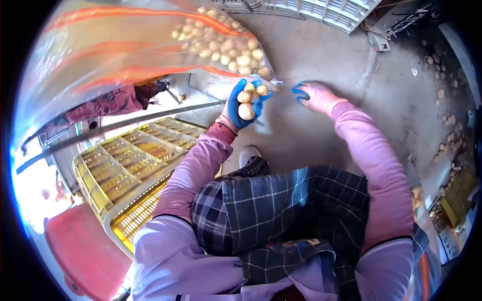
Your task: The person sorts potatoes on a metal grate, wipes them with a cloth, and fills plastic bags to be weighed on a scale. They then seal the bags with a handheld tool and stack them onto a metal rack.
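My left hand, in a pink glove with a blue palm, is closed around several small round tan potatoes. Just beyond it lies a large clear bag with orange stripes, and many more potatoes show through its plastic. The bag's corner is close to my left fingertips; whether they touch is hard to tell. To the right, my right hand, gloved alike, hovers over the concrete floor with its fingers apart and nothing in them. Its blue fingertips point left, towards the bag's corner.
Yellow plastic crates stand at my left, near a red plastic tub or seat. A white slatted crate is at the top. Loose potatoes lie along the right side by another yellow crate. Another person's patterned sleeve shows at left.
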### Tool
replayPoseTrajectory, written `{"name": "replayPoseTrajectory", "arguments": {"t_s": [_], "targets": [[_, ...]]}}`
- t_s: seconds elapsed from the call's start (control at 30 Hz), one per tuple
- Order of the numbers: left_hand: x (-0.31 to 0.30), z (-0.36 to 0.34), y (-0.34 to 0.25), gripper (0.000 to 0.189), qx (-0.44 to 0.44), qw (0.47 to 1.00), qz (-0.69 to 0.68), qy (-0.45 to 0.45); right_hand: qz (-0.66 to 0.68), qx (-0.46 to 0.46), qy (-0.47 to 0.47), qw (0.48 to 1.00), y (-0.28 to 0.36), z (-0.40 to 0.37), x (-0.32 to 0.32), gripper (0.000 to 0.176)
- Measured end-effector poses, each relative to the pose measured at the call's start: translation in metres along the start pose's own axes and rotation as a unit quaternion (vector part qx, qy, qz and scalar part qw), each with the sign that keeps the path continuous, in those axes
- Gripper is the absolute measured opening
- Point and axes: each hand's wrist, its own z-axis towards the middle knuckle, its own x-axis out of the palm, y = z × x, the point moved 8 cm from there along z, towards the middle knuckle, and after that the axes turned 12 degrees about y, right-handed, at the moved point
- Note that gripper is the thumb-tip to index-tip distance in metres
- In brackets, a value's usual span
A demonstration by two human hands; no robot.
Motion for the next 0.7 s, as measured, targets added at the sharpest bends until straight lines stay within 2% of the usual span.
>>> {"name": "replayPoseTrajectory", "arguments": {"t_s": [0.03, 0.07, 0.13, 0.2, 0.23, 0.27, 0.3, 0.33, 0.37, 0.4, 0.43, 0.47, 0.53, 0.57, 0.63, 0.67, 0.7], "targets": [[0.035, -0.004, 0.021, 0.046, -0.052, 0.996, -0.025, 0.070, 0.082, 0.140, 0.140, 0.977, 0.015, -0.026, -0.029, 0.039], [0.073, -0.010, 0.040, 0.049, -0.106, 0.983, -0.046, 0.143, 0.041, 0.153, 0.202, 0.967, 0.002, -0.030, -0.029, 0.038], [0.115, -0.015, 0.054, 0.055, -0.078, 0.987, 0.037, 0.134, -0.082, 0.172, 0.186, 0.964, 0.007, -0.057, -0.062, 0.037], [0.159, -0.008, 0.060, 0.060, -0.124, 0.971, 0.031, 0.203, -0.110, 0.179, 0.129, 0.969, 0.000, -0.067, -0.084, 0.038], [0.180, -0.010, 0.061, 0.060, -0.121, 0.968, 0.046, 0.214, -0.093, 0.157, 0.074, 0.980, -0.001, -0.070, -0.089, 0.038], [0.206, -0.019, 0.065, 0.061, -0.115, 0.966, 0.062, 0.223, -0.048, 0.149, 0.067, 0.985, 0.005, -0.075, -0.093, 0.040], [0.264, -0.037, 0.069, 0.060, -0.074, 0.960, 0.155, 0.222, 0.046, 0.143, -0.014, 0.989, 0.012, -0.086, -0.097, 0.039], [0.303, -0.049, 0.071, 0.061, -0.004, 0.932, 0.290, 0.218, 0.070, 0.119, -0.018, 0.990, 0.003, -0.078, -0.082, 0.039], [0.347, -0.072, 0.072, 0.062, 0.099, 0.840, 0.496, 0.196, 0.063, 0.124, 0.028, 0.990, 0.012, -0.078, -0.075, 0.040], [0.393, -0.097, 0.071, 0.062, 0.202, 0.697, 0.670, 0.159, 0.076, 0.111, 0.076, 0.988, 0.011, -0.073, -0.062, 0.040], [0.450, -0.137, 0.076, 0.054, 0.336, 0.492, 0.777, 0.204, 0.053, 0.112, 0.102, 0.987, 0.026, -0.080, -0.062, 0.040], [0.487, -0.168, 0.088, 0.047, 0.408, 0.407, 0.778, 0.249, 0.044, 0.137, 0.126, 0.982, 0.039, -0.087, -0.062, 0.040], [0.552, -0.236, 0.114, 0.034, 0.564, 0.212, 0.740, 0.298, -0.024, 0.078, 0.144, 0.986, 0.043, -0.077, -0.041, 0.039], [0.580, -0.275, 0.122, 0.033, 0.628, 0.139, 0.742, 0.187, -0.037, 0.067, 0.138, 0.987, 0.041, -0.070, -0.034, 0.039], [0.605, -0.310, 0.104, 0.039, 0.686, 0.048, 0.726, -0.013, -0.071, 0.057, 0.170, 0.981, 0.033, -0.064, -0.014, 0.037], [0.620, -0.316, 0.078, 0.047, 0.690, 0.028, 0.717, -0.100, -0.077, 0.054, 0.169, 0.981, 0.035, -0.065, -0.014, 0.037], [0.630, -0.309, 0.048, 0.045, 0.612, 0.026, 0.768, -0.188, -0.081, 0.047, 0.172, 0.981, 0.040, -0.065, -0.014, 0.037]]}}
